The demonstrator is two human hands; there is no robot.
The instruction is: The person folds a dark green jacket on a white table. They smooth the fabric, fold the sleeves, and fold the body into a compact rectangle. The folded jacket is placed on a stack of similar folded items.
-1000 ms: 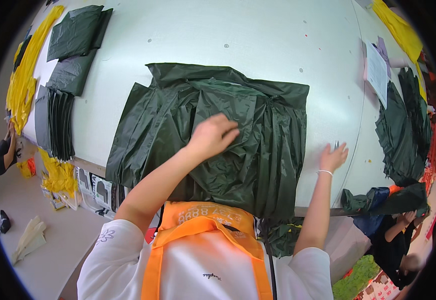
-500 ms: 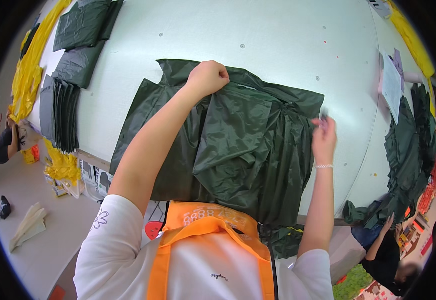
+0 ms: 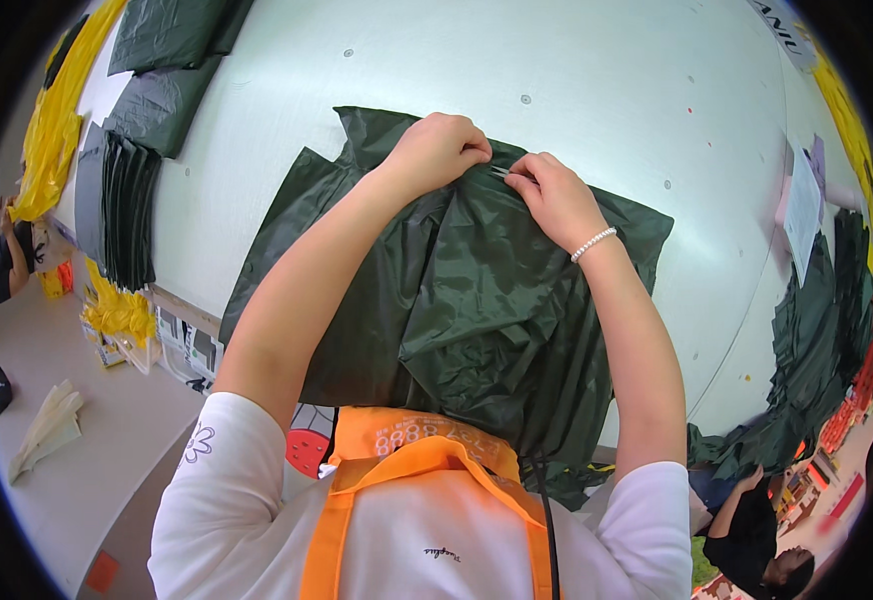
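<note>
A dark green, shiny fabric piece lies spread and creased over the table's near edge, its lower part hanging against the orange apron. My left hand is closed, pinching the fabric near its far edge. Right beside it, my right hand, with a beaded bracelet on the wrist, is closed with fingertips together at the same fold. A small pale, shiny tip shows between the two hands. What it belongs to is hidden by my fingers.
Folded dark green fabric stacks lie on the pale table at the left. More dark green fabric and a white sheet sit at the right edge. People work at far left and lower right. Yellow material hangs at left.
My right hand has moved left and inward from the fabric's right edge to beside my left hand. My left hand stays pinching the far edge, and the view has shifted slightly.
</note>
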